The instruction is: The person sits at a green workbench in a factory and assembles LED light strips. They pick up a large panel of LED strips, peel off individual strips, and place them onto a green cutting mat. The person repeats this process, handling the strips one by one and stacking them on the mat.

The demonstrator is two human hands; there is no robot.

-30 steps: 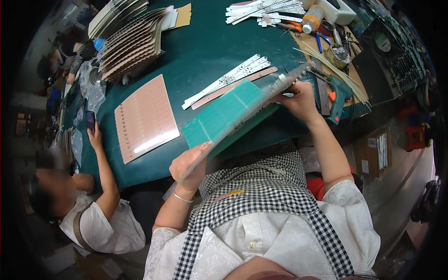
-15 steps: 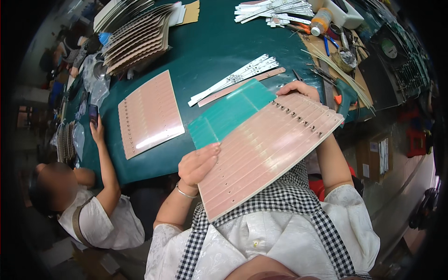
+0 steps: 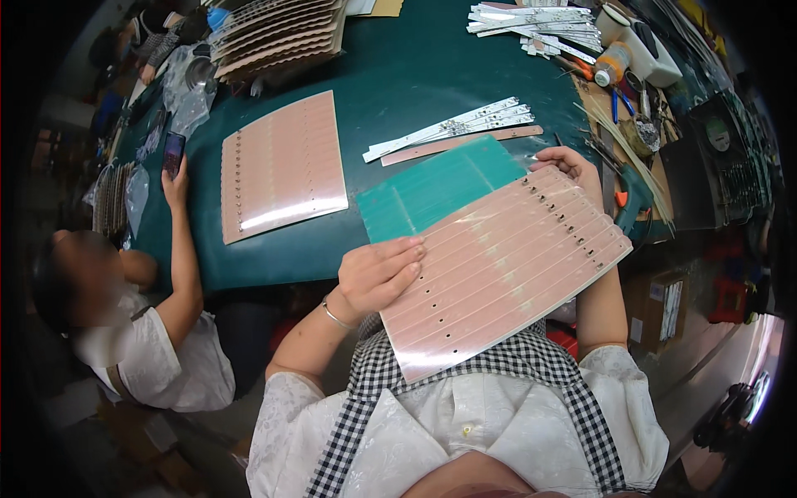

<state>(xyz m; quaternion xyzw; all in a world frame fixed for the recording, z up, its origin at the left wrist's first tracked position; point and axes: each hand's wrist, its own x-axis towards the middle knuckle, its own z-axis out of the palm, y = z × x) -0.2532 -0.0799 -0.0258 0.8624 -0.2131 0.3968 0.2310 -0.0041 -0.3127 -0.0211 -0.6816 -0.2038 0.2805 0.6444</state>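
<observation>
Over my lap and the table's front edge lies a pale pink strip panel [image 3: 498, 270], tilted, with grooves along it and small dark metal contacts near its right end. My left hand [image 3: 383, 274] grips its left edge, fingers together on top and thumb hidden. At the far right corner, my right hand [image 3: 573, 170] is closed round the edge, partly hidden by the panel. Beyond it rests a green sheet [image 3: 448, 187], partly covered by the panel. A second pink panel [image 3: 286, 170] lies flat on the table to the left.
White strips [image 3: 457, 129] and a single pink strip [image 3: 465, 146] lie past the green sheet. A stack of panels [image 3: 278, 41] stands at the back left. Hand tools, a bottle [image 3: 613, 65] and a green glue gun [image 3: 635, 199] crowd the right. A person holding a phone [image 3: 173, 153] sits at left.
The whole view has shifted, so the table things appear farther right or higher. Both hands keep hold of the panel, and its near edge lies a little flatter across my lap.
</observation>
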